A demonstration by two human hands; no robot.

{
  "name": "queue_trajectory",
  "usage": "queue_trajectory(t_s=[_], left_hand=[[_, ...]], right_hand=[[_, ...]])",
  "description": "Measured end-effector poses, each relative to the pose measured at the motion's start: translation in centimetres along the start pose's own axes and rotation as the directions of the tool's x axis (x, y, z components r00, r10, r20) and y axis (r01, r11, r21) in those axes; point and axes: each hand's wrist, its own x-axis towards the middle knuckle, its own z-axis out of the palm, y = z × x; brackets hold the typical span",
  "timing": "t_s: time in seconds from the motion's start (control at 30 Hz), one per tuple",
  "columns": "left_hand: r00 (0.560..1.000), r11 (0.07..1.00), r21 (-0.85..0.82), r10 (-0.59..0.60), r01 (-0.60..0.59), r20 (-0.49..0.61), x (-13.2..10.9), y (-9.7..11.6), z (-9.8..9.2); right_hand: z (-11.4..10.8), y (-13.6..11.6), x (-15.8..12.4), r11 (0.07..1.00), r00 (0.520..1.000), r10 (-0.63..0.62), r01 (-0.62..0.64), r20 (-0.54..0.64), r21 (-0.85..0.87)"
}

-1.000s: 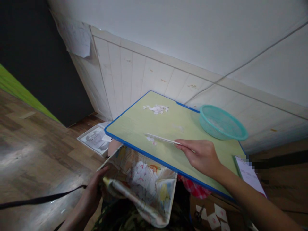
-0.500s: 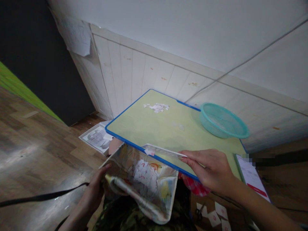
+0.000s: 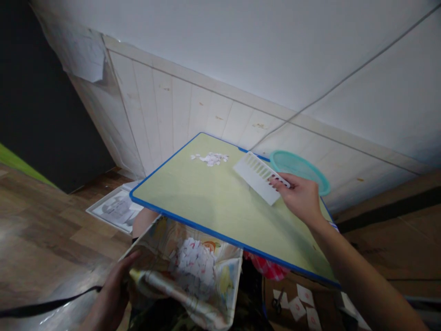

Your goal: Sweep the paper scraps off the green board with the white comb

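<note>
My right hand (image 3: 299, 197) grips a flat white slotted plastic piece (image 3: 257, 177) by its right end, tilted over the folding table (image 3: 186, 197). Beyond it on the tabletop lies a small pile of white paper scraps (image 3: 212, 159). My left hand (image 3: 119, 280) holds the left rim of a fabric container (image 3: 226, 276) with a fruit pattern; part of that hand is in shadow. The container sits open below the table's near edge. Inside it is a heap of white paper pieces (image 3: 195, 262), some with red marks.
A turquoise plastic basket (image 3: 299, 168) stands at the table's far right, against the panelled wall (image 3: 179, 101). Scissors (image 3: 277, 303) and several printed paper squares (image 3: 296, 308) lie low on the right. A shallow white box (image 3: 115, 209) rests on the floor at left.
My right hand has lifted the slotted piece from the table's near edge to farther over the tabletop, turning its face towards me. A few scraps mid-table are no longer visible. My left hand keeps its hold.
</note>
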Motion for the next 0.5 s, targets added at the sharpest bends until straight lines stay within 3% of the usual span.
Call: queue_trajectory(t_s=[0.1, 0.3, 0.5], left_hand=[[1.0, 1.0, 0.012, 0.0, 0.0, -0.013, 0.4, 0.1, -0.3], [0.999, 0.999, 0.025, 0.023, -0.024, 0.023, 0.1, 0.4, -0.2], [0.994, 0.993, 0.055, 0.109, -0.108, -0.011, 0.4, -0.2, -0.5]], right_hand=[[0.7, -0.3, 0.8, 0.999, 0.999, -0.001, -0.001, 0.042, 0.037], [2.7, -3.6, 3.7, 0.987, 0.982, -0.143, 0.15, 0.125, -0.052], [5.3, -3.6, 6.8, 0.979, 0.958, -0.178, 0.195, 0.224, -0.057]])
